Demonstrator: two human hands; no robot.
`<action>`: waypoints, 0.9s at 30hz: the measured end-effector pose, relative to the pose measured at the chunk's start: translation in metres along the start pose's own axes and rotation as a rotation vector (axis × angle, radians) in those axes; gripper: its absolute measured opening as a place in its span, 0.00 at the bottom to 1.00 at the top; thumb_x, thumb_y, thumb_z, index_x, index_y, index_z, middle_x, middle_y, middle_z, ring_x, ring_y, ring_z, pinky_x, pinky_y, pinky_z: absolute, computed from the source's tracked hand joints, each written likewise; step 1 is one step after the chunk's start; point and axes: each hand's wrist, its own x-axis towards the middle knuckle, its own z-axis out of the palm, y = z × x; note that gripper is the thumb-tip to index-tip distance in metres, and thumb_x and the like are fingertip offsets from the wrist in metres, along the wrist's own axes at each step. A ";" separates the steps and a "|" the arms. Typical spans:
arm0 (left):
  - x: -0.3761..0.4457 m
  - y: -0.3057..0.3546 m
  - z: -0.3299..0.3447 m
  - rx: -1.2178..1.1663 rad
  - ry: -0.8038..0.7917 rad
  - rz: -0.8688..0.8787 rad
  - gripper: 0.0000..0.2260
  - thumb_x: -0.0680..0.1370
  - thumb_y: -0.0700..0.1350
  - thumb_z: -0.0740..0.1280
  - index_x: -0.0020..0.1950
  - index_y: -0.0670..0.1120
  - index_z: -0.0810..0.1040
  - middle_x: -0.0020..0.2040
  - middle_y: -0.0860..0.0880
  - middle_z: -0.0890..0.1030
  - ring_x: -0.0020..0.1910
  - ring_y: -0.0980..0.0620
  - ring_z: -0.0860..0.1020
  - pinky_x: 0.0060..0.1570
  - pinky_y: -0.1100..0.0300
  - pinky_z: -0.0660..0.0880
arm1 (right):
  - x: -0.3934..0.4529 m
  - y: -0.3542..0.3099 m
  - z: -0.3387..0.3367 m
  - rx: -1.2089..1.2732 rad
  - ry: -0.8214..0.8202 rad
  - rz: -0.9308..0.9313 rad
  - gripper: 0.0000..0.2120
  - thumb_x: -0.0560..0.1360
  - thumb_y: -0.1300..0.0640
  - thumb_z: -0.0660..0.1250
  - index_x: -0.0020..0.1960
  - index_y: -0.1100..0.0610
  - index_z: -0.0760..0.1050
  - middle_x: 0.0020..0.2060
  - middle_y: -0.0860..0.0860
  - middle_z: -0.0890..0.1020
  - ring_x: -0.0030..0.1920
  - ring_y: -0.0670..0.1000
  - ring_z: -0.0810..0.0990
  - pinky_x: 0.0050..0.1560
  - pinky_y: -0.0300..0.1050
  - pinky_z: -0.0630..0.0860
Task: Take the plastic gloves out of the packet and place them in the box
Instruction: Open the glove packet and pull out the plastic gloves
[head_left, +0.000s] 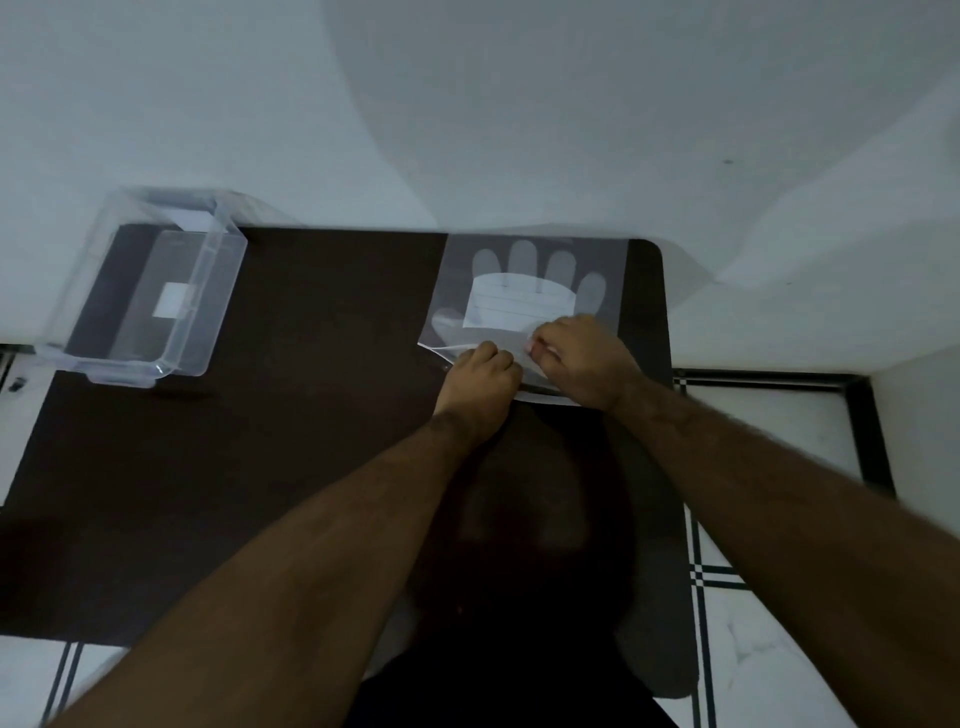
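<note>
A clear plastic packet (530, 280) lies flat at the far right of the dark table (311, 415). The pale hand shape of the gloves (540, 260) and a white label show through it. My left hand (480, 376) pinches the packet's near edge on the left. Beside it, my right hand (582, 361) pinches the same edge, fingers closed on the thin plastic. An open clear plastic box (145, 291) stands at the table's far left corner, with a small white label visible inside it.
A white wall runs behind the table's far edge. To the right and below, the tiled floor (769, 441) with dark lines shows past the table's rounded corner. The box overhangs the table's left edge slightly.
</note>
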 end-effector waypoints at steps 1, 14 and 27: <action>-0.001 -0.002 0.000 -0.001 0.016 0.008 0.09 0.79 0.39 0.69 0.58 0.42 0.84 0.56 0.43 0.84 0.59 0.41 0.77 0.62 0.46 0.76 | 0.003 -0.002 0.001 0.010 0.000 0.039 0.26 0.83 0.36 0.50 0.57 0.51 0.81 0.52 0.51 0.84 0.54 0.53 0.81 0.61 0.59 0.78; -0.020 0.001 -0.004 -0.054 0.124 0.068 0.11 0.75 0.39 0.66 0.54 0.41 0.85 0.51 0.42 0.85 0.54 0.40 0.80 0.59 0.43 0.78 | 0.026 -0.010 -0.002 -0.090 -0.322 0.247 0.34 0.85 0.32 0.44 0.86 0.46 0.51 0.87 0.54 0.49 0.86 0.60 0.49 0.81 0.72 0.51; -0.103 0.031 -0.006 -0.075 0.148 0.139 0.10 0.74 0.41 0.75 0.55 0.43 0.86 0.53 0.45 0.85 0.56 0.42 0.81 0.59 0.46 0.77 | 0.030 -0.001 0.005 -0.172 -0.350 0.229 0.35 0.83 0.33 0.53 0.86 0.45 0.51 0.87 0.53 0.48 0.85 0.61 0.50 0.79 0.74 0.55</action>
